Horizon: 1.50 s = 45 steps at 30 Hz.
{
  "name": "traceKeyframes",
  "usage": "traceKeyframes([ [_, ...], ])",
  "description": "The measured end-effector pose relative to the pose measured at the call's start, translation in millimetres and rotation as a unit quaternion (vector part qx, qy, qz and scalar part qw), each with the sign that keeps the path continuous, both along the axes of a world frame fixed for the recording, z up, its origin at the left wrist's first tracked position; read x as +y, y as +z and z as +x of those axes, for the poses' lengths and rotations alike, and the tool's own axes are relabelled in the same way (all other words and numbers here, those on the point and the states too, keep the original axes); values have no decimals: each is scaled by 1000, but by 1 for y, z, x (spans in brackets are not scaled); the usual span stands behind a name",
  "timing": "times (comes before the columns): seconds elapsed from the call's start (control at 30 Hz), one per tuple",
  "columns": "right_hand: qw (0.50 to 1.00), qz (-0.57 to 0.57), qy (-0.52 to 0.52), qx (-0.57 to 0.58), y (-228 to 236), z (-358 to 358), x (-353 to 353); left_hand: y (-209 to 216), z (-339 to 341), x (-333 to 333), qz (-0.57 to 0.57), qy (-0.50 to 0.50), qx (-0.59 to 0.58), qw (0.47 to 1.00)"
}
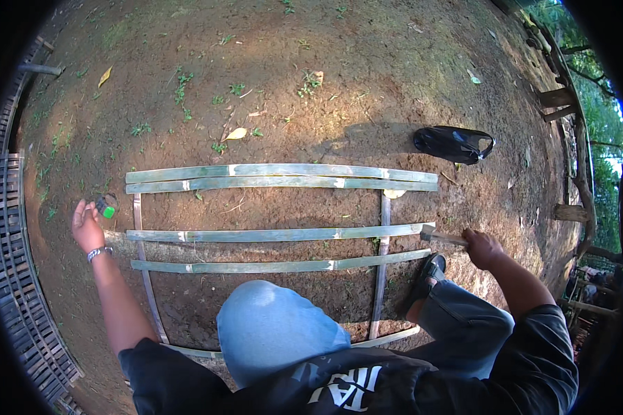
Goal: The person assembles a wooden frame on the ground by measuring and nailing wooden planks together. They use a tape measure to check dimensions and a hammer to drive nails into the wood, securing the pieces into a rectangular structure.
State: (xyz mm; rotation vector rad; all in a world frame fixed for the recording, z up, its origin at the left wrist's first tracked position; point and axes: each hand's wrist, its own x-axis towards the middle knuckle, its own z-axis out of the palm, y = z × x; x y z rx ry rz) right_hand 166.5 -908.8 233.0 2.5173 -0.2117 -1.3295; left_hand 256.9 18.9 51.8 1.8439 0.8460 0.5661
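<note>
Bamboo frame on bare ground: right hand gripping a tool, left hand beside a green-and-dark object

The right hand (pixel 484 249) is grasping a short tool (pixel 444 238), its fingers closing around the near end. The tool's far end is pointing left, lying just beside the right end of the third slat (pixel 277 234); whether the two are touching cannot be determined.

The left hand (pixel 88 228) is reaching out beyond the left ends of the slats, fingers extending away from the body. A small green-and-dark object (pixel 109 212) is showing right beside the fingers. Whether the hand is gripping it cannot be told. A metal-coloured wristband (pixel 100 253) is encircling the left wrist.

The frame is lying flat on the soil. Two upper slats (pixel 277 176) are running close together along the far side; the third slat and a fourth slat (pixel 277 265) are spanning the middle, spaced apart. A lowest slat (pixel 392 337) is showing partly, the knee (pixel 270 325) covering its middle. A left crosspiece (pixel 152 304) and a right crosspiece (pixel 378 297) are passing beneath the slats.

A dark shoe (pixel 426 280) is resting near the fourth slat's right end. A black bag (pixel 450 143) is lying beyond the frame's far right corner.
</note>
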Motion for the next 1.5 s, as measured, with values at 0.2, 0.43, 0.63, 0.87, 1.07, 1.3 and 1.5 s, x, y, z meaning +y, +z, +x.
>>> traceKeyframes([
  [0.2, 994, -24, -5, -104, -63, -12, -156, 132, 2, -172, -41, -193, 51, 979],
  [0.43, 951, 141, -7, -275, -136, 41, -152, 206, -4, -433, -81, -316, 96, 940],
  [0.63, 633, 606, -424, 231, -103, 149, -21, 203, -18, -644, 51, -479, 129, 867],
  [0.87, 695, 619, -328, 163, -132, 119, 21, 143, -86, -807, 240, -589, 103, 765],
  [1.07, 715, 656, -95, 222, -98, 116, 50, 124, -154, -761, -56, -213, 25, 975],
  [1.3, 698, 661, 172, 215, -42, 130, 119, 115, -151, -694, -494, -111, -107, 855],
  [1.5, 691, 613, 366, 109, -21, 119, 132, 105, -159, -696, -516, -102, -92, 845],
])
